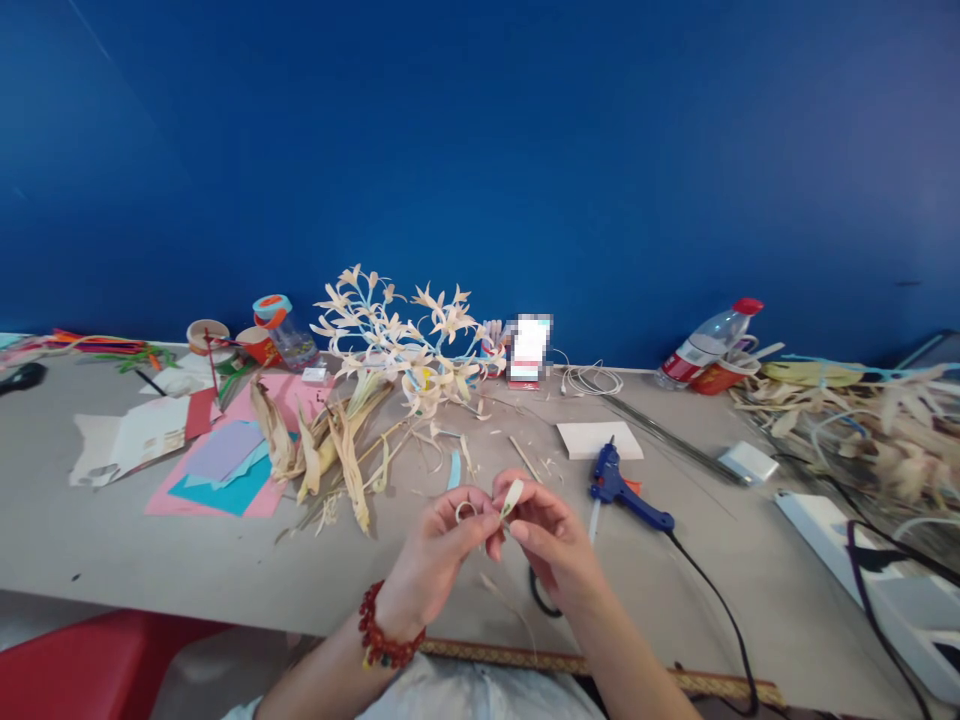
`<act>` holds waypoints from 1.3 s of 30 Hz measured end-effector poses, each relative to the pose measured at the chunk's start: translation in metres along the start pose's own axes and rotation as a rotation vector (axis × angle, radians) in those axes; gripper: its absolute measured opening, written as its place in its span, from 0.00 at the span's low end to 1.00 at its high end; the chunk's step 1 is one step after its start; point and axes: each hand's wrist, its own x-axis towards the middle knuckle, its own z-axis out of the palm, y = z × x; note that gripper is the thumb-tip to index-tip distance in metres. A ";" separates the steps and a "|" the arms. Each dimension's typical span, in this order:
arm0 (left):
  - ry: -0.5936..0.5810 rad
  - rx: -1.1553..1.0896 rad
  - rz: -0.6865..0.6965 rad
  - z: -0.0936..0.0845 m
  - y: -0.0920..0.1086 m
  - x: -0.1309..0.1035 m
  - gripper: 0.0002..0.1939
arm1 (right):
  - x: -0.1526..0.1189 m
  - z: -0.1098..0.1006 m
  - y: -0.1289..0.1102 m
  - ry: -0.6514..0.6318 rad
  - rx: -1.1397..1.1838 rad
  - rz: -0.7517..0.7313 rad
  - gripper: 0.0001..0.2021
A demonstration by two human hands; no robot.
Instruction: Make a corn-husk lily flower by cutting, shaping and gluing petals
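Observation:
Both hands meet low in the middle of the head view, above the table's front part. My left hand (444,540), with a red bead bracelet on its wrist, pinches a thin pale strip that curls into a small loop (466,511). My right hand (546,525) touches it from the other side, its fingers closed round a small pale husk piece (512,497) that points up. Where the strip and the husk piece meet is hidden by the fingertips. Pale husk flowers on light-blue stems (409,345) stand beyond my hands.
A blue glue gun (626,490) lies right of my hands, near a white card (598,441). Dried husks (349,465) and coloured paper (225,455) lie left. A power strip (862,590), a bottle (705,345) and more husks (892,430) are at the right.

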 end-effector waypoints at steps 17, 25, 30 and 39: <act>0.359 0.588 0.444 0.002 -0.018 -0.002 0.05 | -0.007 0.025 0.005 0.372 -0.524 -0.445 0.03; 0.359 0.501 0.403 0.003 -0.018 -0.001 0.07 | -0.006 0.028 0.004 0.367 -0.593 -0.489 0.06; 0.326 0.418 0.359 0.004 -0.018 -0.001 0.08 | -0.006 0.028 0.004 0.389 -0.597 -0.484 0.07; 0.136 0.176 0.187 -0.001 -0.006 0.005 0.07 | -0.005 0.022 0.004 0.358 -0.611 -0.484 0.06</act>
